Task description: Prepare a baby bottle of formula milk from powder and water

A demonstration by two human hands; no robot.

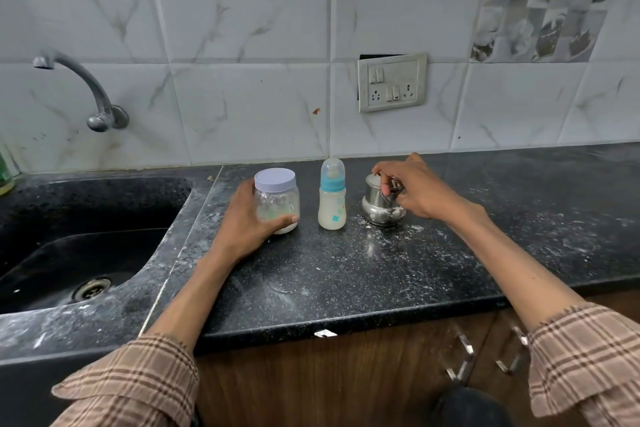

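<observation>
Steel, small and round-bellied: the water pot (382, 204), right hand (412, 189) gripping its top. Left hand (251, 218) wraps the lilac-lidded clear plastic powder jar (277, 199). Between them stands the capped blue-collared baby bottle (332, 196), milky. Risk: an elbow nudge topples it.

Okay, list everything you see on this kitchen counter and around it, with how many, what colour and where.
jar: one, clear with a pale lilac lid, on the counter near the sink
baby bottle: one, milky with a blue collar and clear cap, upright in the middle
steel pot: one, silver, on the counter right of the baby bottle
counter: one, black speckled, dusted with white powder
sink: one, black, at the left
tap: one, grey metal, on the wall above the sink
socket panel: one, grey, on the tiled wall
left hand: one, gripping the jar
right hand: one, on top of the steel pot
</observation>
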